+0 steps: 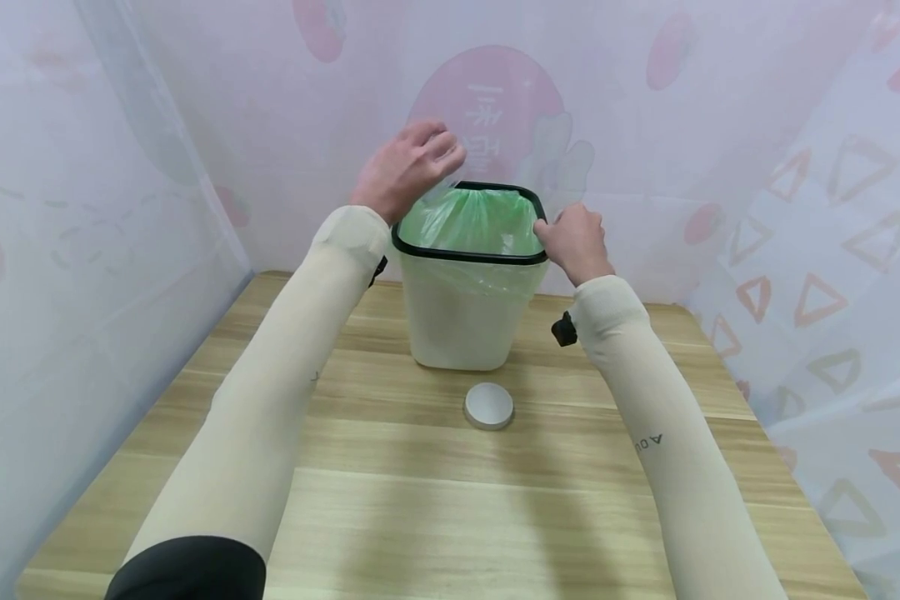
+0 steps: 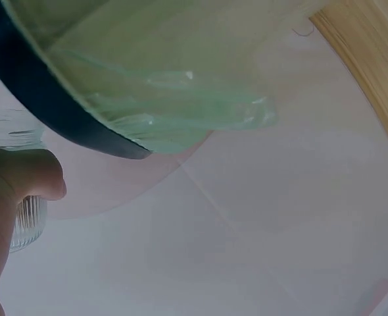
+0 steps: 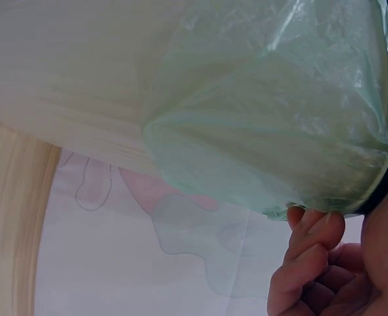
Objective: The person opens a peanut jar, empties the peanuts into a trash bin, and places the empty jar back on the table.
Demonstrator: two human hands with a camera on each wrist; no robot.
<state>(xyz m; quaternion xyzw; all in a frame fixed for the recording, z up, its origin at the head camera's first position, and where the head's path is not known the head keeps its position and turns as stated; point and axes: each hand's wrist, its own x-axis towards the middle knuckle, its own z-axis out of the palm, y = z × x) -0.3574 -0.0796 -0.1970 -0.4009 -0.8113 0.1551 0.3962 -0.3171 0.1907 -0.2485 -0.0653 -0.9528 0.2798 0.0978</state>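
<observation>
My left hand [image 1: 412, 167] is raised over the left back of a white trash can [image 1: 457, 321] and grips a clear ribbed jar [image 2: 31, 227]. Most of the jar is hidden behind the fingers in the head view, so its contents cannot be told. At the can's right side, my right hand [image 1: 576, 242] holds the black rim [image 1: 472, 256], thumb on top. Its curled fingers [image 3: 312, 243] touch the folded-over edge of the green trash bag [image 3: 266, 131]. That bag lines the can and hangs outside below the rim.
On the wooden table [image 1: 420, 508], just in front of the can, lies a round whitish lid [image 1: 488, 404]. Printed white curtains [image 1: 330, 125] enclose the table at the back and both sides. The can stands near the table's back edge.
</observation>
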